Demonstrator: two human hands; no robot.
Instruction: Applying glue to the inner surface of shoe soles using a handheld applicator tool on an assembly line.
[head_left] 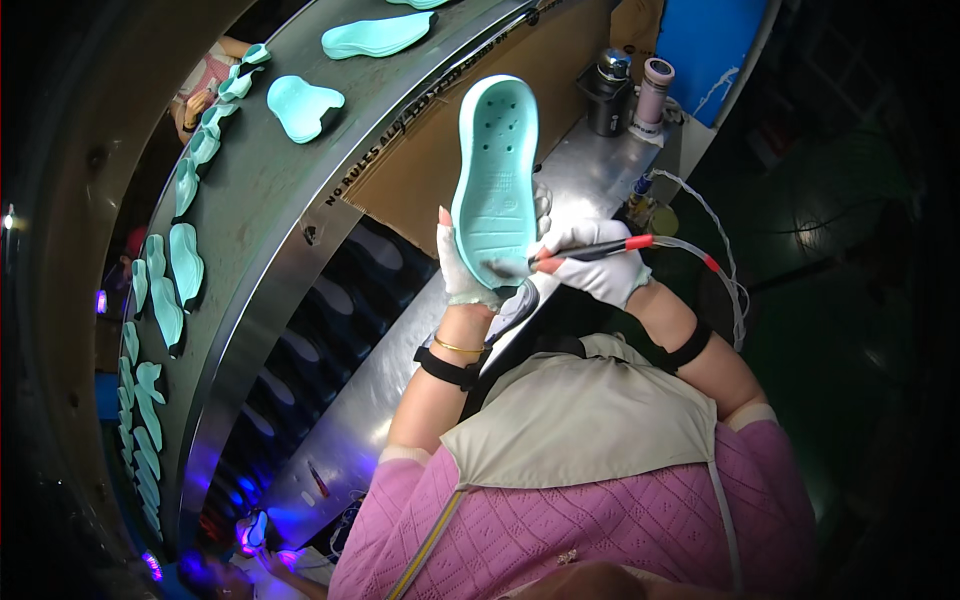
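A turquoise shoe sole (497, 170) stands tilted up in front of me, its inner face with small holes and ridges turned toward me. My left hand (462, 268), in a white fingertip-less glove, grips it near the heel end, thumb on the left edge and fingers behind the right edge. In my right hand (602, 265), gloved the same way, is a thin dark brush (600, 250) with red bands, joined to a clear tube (692, 252). Its tip meets the heel area of the sole; a slight blur hides the exact contact.
Curving along the left, a conveyor belt (235, 190) carries several turquoise soles and uppers (303, 107). A metal bench (340, 420) runs below it. A black flask (609, 95) and pink bottle (652, 95) stand at its far end. Other people sit across the belt and lower left.
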